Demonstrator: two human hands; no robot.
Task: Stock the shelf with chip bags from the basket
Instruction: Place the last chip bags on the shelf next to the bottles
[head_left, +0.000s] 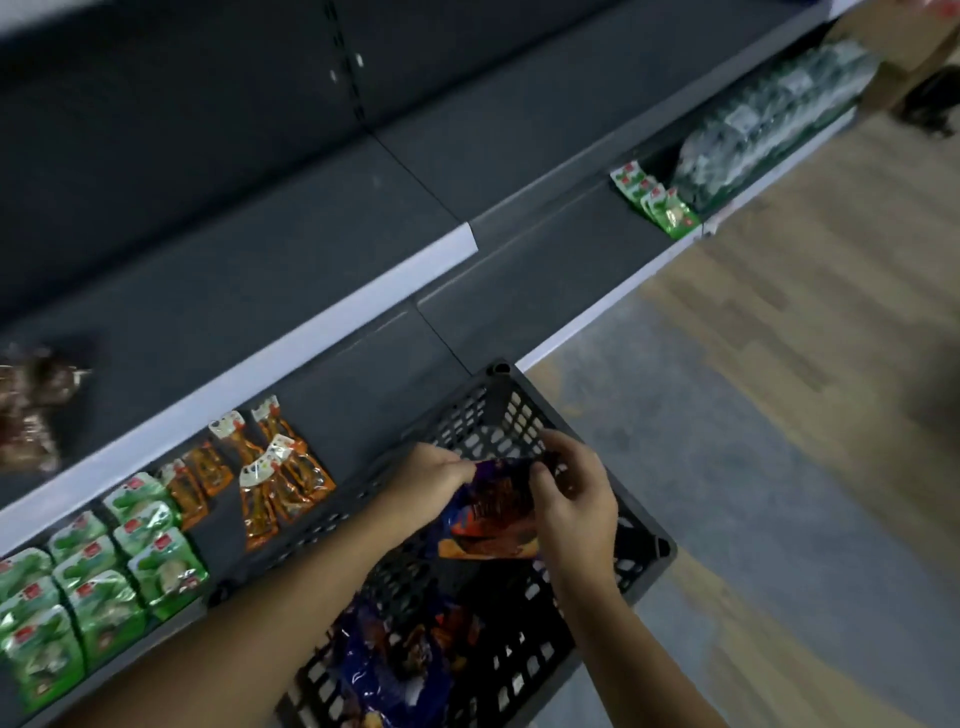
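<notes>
Left of the basket (498, 410), green packets (104, 571) on the shelf (363, 384) get cut off at the edge. Over the basket, left hand (431, 473) and right hand (576, 499) both pinch one chip bag (493, 512), print too blurry to read. More bags (395, 670) sit inside, partly hidden by a forearm.

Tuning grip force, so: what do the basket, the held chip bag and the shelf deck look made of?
Basket: apparently moulded black plastic, matte, walls a grid of holes. Chip bag: thin glossy film, probably foil-lined plastic; it crinkles and glints. Shelf deck: likely painted sheet metal, matte dark grey, flat with panel seams.
</notes>
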